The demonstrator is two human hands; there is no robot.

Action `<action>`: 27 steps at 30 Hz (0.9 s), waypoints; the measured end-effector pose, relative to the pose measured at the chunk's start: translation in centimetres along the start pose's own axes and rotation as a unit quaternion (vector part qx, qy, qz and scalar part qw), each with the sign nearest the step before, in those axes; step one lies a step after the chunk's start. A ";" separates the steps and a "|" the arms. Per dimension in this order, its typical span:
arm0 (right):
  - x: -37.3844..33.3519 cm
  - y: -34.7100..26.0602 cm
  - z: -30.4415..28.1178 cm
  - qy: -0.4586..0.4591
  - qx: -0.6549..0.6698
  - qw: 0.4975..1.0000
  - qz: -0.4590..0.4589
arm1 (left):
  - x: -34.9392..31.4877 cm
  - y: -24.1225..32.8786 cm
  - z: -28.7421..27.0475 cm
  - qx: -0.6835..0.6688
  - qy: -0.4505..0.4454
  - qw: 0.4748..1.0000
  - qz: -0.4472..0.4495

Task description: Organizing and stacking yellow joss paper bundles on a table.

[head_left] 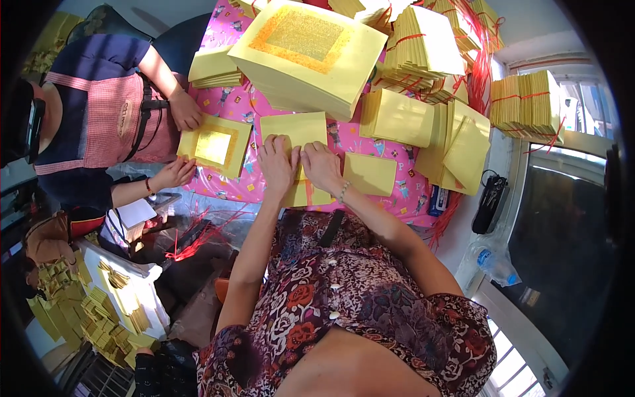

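Observation:
A sheet of yellow paper (294, 124) lies in front of me on the table, partly covered by my hands. My left hand (278, 164) bends its fingers over the sheet's middle, pressing on it. Close beside it, my right hand (322, 168) grips the same sheet, the two thumbs nearly meeting. Below my hands shows a lower yellow part (307, 194) with an orange band; whether it belongs to the same sheet I cannot tell. Just right of my right hand rests a folded yellow paper (370, 174).
A tall stack of yellow paper with a gold panel (307, 36) stands beyond my hands. Red-tied bundles (420, 43) pile up at the far right, others on the sill (526, 106). To my left, a co-worker's hands (182, 169) touch a gold-panelled sheet (221, 147). Pink cloth (245, 173) covers the table.

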State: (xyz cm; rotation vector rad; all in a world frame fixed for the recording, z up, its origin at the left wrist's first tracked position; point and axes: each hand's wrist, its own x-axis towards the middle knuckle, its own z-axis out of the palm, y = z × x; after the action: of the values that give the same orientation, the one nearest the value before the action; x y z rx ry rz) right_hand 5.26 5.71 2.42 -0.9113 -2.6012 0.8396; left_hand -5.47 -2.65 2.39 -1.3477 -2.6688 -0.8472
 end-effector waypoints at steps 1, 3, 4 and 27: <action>0.0 0.0 0.0 -0.005 -0.003 1.000 0.003 | -0.1 0.0 0.0 -0.009 0.004 1.000 0.005; 0.1 0.0 -0.1 -0.012 -0.011 1.000 0.008 | -0.4 -1.4 0.1 -0.028 0.002 0.999 0.037; 0.2 -0.1 -0.2 -0.018 -0.019 1.000 0.014 | -0.5 -2.3 0.0 -0.048 -0.001 0.996 0.070; 1.2 -1.4 -0.3 -0.031 -0.062 0.996 0.052 | 0.0 -7.2 -1.1 -0.271 -0.091 0.958 0.013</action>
State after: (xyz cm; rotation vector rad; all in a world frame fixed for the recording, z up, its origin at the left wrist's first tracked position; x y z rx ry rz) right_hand 3.80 5.67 3.61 -1.0785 -2.7053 0.7498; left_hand -11.11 -6.56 0.05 -1.6192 -2.6443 -1.6136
